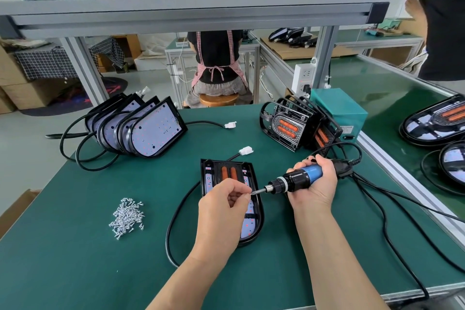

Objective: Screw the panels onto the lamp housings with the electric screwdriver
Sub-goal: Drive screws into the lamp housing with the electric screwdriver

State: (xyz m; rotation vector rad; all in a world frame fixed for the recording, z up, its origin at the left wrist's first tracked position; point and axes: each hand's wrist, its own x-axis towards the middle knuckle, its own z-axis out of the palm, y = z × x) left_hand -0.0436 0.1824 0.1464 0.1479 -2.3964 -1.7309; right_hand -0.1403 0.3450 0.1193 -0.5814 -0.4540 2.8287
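Hands over green bench mat (75, 259): left hand (222, 205) pinches a small screw (250, 193) at the bit tip; right hand (313, 184) wraps the electric screwdriver (294, 180), held level. Beneath them, lamp housing (232, 199) lying flat with its panel up. Left: loose screw pile (127, 216). Farther back: stacked housings (141, 128) at left, stacked panels (297, 127) at right beside a teal box (339, 111).
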